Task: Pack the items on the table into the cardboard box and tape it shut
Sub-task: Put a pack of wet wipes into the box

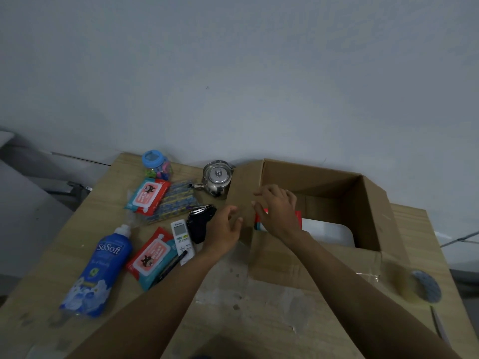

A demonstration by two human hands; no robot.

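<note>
The right hand point(278, 211) grips a wipes pack point(260, 222), likely soft and light and best held across its flat faces, at the cardboard box's point(373, 203) nine-o'clock wall. The left hand point(223, 229) is loosely spread.

Both forearms bare, reaching in from the table's point(233, 320) near edge and converging toward its middle. I log the left hand point(225, 230) with palm turned inward, fingers relaxed and slightly spread, holding nothing. Right hand point(278, 211) just beside it, farther out, palm down, wrist bent, fingers curled over a red pack point(298, 218), gripping from above.
</note>
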